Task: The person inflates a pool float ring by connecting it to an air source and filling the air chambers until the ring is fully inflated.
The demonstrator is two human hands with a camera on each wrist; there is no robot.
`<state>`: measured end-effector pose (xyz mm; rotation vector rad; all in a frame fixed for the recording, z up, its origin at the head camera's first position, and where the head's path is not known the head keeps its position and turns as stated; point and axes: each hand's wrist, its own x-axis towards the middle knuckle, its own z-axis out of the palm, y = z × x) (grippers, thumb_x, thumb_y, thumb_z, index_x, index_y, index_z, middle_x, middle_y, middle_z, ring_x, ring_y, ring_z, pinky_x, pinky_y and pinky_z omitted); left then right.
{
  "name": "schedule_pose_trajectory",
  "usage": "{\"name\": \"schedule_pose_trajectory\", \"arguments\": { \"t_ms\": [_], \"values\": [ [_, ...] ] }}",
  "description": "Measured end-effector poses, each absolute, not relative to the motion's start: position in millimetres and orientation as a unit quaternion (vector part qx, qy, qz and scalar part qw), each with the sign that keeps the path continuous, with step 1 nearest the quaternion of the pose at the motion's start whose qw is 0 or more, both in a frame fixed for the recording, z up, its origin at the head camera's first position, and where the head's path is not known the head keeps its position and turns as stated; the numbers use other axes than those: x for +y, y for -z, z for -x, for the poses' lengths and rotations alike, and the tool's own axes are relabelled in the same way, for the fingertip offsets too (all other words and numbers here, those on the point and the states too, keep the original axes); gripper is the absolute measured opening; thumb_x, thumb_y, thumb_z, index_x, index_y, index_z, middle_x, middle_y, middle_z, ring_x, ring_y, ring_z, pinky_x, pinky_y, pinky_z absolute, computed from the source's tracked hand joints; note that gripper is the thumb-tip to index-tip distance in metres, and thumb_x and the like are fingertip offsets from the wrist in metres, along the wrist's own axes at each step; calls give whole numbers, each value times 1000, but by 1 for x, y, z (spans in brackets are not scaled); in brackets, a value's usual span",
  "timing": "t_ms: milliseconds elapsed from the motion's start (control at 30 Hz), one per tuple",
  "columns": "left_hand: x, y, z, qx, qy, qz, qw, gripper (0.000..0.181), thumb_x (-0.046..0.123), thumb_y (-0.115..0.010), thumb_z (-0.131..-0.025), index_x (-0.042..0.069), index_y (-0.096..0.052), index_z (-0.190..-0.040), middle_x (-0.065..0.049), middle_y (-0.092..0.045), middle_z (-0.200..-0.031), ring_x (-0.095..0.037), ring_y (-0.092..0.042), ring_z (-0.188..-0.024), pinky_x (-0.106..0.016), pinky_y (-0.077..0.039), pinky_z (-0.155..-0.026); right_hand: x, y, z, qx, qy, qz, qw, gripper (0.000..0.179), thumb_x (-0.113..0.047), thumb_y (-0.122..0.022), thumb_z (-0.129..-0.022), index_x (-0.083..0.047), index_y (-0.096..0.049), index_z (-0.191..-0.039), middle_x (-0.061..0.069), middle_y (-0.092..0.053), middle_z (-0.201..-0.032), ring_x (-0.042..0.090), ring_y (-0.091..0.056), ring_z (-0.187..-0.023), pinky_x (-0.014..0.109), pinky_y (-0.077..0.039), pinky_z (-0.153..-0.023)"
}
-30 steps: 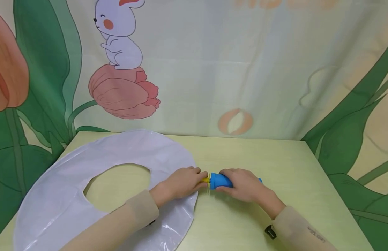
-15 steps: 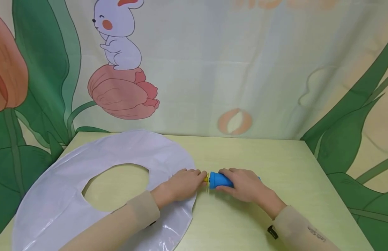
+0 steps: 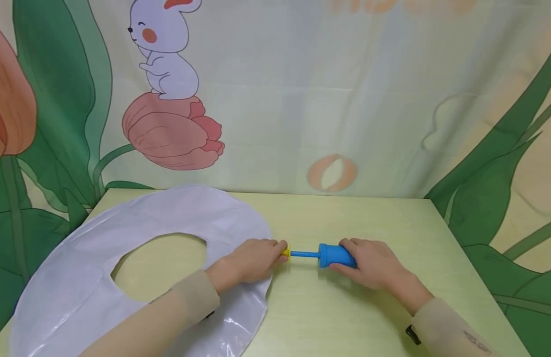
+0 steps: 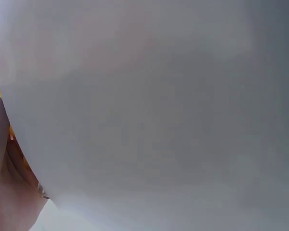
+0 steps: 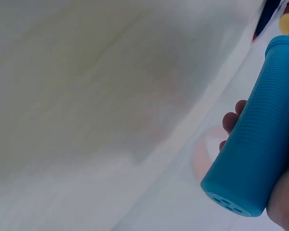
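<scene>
A blue hand air pump (image 3: 336,256) lies sideways over the right part of the table, gripped round its barrel by my right hand (image 3: 377,264). In the right wrist view the ribbed barrel (image 5: 260,130) shows small holes in its end, with fingertips curled behind it. A thin blue rod (image 3: 304,254) extends from the barrel to a yellow end piece (image 3: 286,253). My left hand (image 3: 254,260) pinches that yellow piece at the right edge of a pale, partly inflated swim ring (image 3: 199,203). The ring's surface (image 4: 149,115) fills most of the left wrist view.
The ring covers the left side of the light yellow table (image 3: 369,218) and reaches its left edge. Behind the table hangs a printed cloth (image 3: 266,114) with a rabbit, tulips and leaves.
My right hand has moved right with the pump barrel, so the blue rod now shows at length. The left hand keeps its hold on the yellow piece and has shifted slightly left.
</scene>
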<state>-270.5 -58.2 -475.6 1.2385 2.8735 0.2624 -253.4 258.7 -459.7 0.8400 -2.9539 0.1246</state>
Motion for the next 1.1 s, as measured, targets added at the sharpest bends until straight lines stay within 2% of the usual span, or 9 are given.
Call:
{"name": "schedule_pose_trajectory", "arguments": {
  "t_ms": [267, 400, 533, 700, 867, 1100],
  "values": [
    [-67, 467, 274, 923, -94, -373, -9, 19, 33, -49, -110, 16, -51, -103, 6, -50, -77, -16, -51, -64, -35, -46, -59, 277, 448, 258, -964, 12, -253, 81, 63, -63, -62, -95, -12, -62, -131, 12, -68, -116, 34, -65, -102, 56, -51, -84],
    [-68, 466, 276, 922, -86, -376, -30, 18, 31, -51, -110, 15, -52, -101, 5, -51, -76, -17, -54, -66, -36, -47, -60, 279, 448, 260, -965, 8, -248, 81, 68, -67, -62, -93, -12, -60, -133, 14, -67, -116, 36, -65, -103, 57, -50, -83],
    [-69, 465, 279, 919, -65, -385, -52, 19, 32, -51, -109, 15, -51, -102, 5, -50, -76, -19, -57, -69, -36, -48, -61, 278, 454, 263, -963, -13, -258, 82, 73, -69, -66, -89, -13, -57, -135, 13, -69, -113, 32, -67, -95, 51, -52, -78],
    [-67, 463, 282, 914, -64, -397, -55, 19, 33, -53, -109, 15, -52, -104, 4, -49, -76, -19, -58, -69, -37, -48, -60, 266, 457, 265, -949, -23, -294, 110, 61, -62, -70, -90, -14, -60, -126, 7, -69, -99, 22, -66, -77, 38, -53, -66],
    [-60, 457, 280, 914, -59, -398, -55, 18, 33, -56, -108, 15, -55, -106, 5, -49, -77, -15, -55, -69, -33, -47, -61, 237, 455, 266, -943, -20, -311, 114, 62, -63, -66, -92, -13, -61, -127, 7, -69, -101, 20, -65, -78, 35, -53, -63],
    [-50, 449, 278, 919, -64, -387, -28, 22, 35, -54, -108, 13, -56, -109, 5, -51, -80, -13, -54, -69, -32, -48, -61, 209, 451, 269, -934, -36, -334, 123, 59, -64, -62, -94, -13, -61, -124, 4, -68, -100, 18, -64, -76, 32, -50, -60]
  ]
}}
